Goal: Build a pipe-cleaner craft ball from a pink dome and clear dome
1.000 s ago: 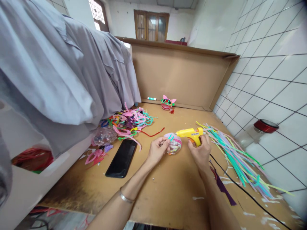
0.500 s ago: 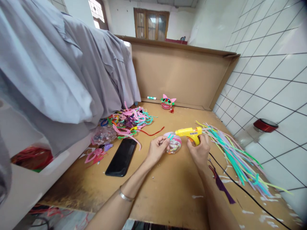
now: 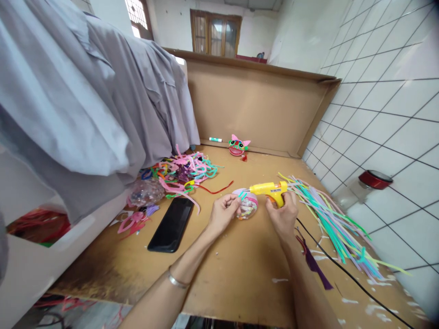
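My right hand (image 3: 283,217) grips a yellow glue gun (image 3: 269,189) by its handle, nozzle pointing left. The nozzle tip sits over a clear ball (image 3: 247,205) filled with coloured bits, resting on the wooden table (image 3: 240,274). My left hand (image 3: 222,214) is closed in a pinch on a small teal strip (image 3: 242,196) held against the ball's left top. A black cord (image 3: 343,269) trails from the gun toward the right front edge.
A black phone (image 3: 170,224) lies left of my left hand. Tangled coloured strips (image 3: 185,171) and a second clear ball (image 3: 144,193) lie farther left. Long straight strips (image 3: 329,219) fan out at right. A finished pink cat figure (image 3: 239,146) and a marker (image 3: 216,139) sit at the cardboard back wall. Grey cloth (image 3: 85,100) hangs at left.
Both hands, the glue gun and the ball hold the same pose. The view has shifted slightly, so everything sits a little to the left.
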`<state>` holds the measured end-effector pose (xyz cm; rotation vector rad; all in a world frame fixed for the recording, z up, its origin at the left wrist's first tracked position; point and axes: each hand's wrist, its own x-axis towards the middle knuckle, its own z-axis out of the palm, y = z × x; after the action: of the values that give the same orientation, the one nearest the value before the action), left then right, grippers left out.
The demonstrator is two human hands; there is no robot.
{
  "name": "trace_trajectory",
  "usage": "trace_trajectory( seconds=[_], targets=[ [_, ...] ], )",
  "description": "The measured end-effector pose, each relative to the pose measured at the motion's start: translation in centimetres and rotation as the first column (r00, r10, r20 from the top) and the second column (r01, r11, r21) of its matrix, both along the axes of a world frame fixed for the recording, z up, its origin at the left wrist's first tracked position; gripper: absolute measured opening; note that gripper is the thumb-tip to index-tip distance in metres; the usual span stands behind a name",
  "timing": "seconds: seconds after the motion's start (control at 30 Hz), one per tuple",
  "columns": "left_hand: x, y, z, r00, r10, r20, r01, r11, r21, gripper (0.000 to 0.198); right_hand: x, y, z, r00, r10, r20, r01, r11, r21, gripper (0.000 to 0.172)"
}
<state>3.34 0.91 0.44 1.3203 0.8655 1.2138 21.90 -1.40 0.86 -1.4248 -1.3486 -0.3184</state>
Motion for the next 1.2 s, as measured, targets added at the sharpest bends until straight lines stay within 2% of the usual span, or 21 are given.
trace_trajectory(
  seconds=[0.13, 0.37, 0.77, 0.97, 1.2],
  targets=[
    [-0.01, 0.11, -0.10, 1.000, 0.006, -0.013, -0.006, 1.000, 0.006, 0.038, 0.01, -0.11, 0.25, 1.000, -0.028, 0.001, 0.028, 0.999, 0.024, 0.014],
    [-0.08, 0.08, -0.09, 1.000, 0.002, 0.001, -0.002, 1.000, 0.003, 0.037, -0.04, -0.21, 0.41, 1.000, 0.008, 0.026, -0.009, 1.000, 0.022, 0.014],
    [-0.09, -0.03, -0.04, 1.000, 0.008, 0.002, -0.008, 1.000, 0.002, 0.040, -0.09, -0.23, 0.45, 0.999, -0.002, 0.041, 0.001, 1.000, 0.025, 0.013],
    [-0.04, -0.01, 0.05, 1.000, 0.012, 0.008, -0.012, 1.000, 0.001, 0.039, 0.10, -0.15, 0.28, 0.999, -0.048, 0.007, 0.048, 0.999, 0.020, 0.014],
    [-0.07, 0.10, -0.21, 1.000, 0.005, 0.001, -0.005, 1.000, 0.008, 0.037, -0.16, -0.28, 0.45, 0.999, 0.029, 0.022, -0.029, 0.999, 0.015, 0.013]
  ],
)
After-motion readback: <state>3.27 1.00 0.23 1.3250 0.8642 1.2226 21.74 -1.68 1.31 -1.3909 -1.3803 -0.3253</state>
